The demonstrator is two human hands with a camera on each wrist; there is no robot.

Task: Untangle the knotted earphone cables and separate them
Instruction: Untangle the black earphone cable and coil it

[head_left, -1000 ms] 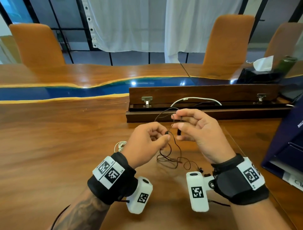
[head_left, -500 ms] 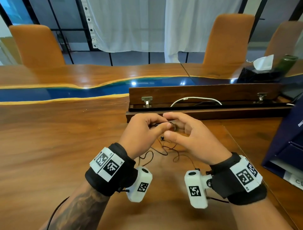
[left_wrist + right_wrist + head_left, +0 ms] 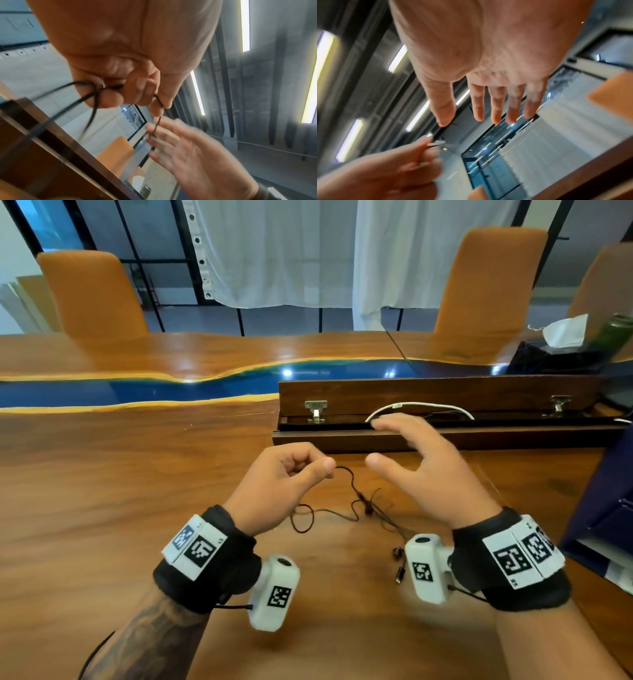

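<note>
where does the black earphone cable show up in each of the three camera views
Head: black earphone cable runs from the left hand down onto the table.
Left wrist: centre, pinched in the left hand's fingers.
Right wrist: lower left, a blurred strand at the left hand's fingertips.
Shared landmark: the left hand.

We saw the left hand (image 3: 281,487) pinching the thin black earphone cable (image 3: 356,501) above the glossy wooden table (image 3: 102,491), while the right hand (image 3: 424,470) hovered spread-fingered nearby.

Two hands, left (image 3: 281,484) and right (image 3: 424,470). One black earphone cable (image 3: 346,508). One white cable (image 3: 418,407). Three orange chairs (image 3: 92,292) at the table's far edge. One tissue box (image 3: 548,354).
</note>
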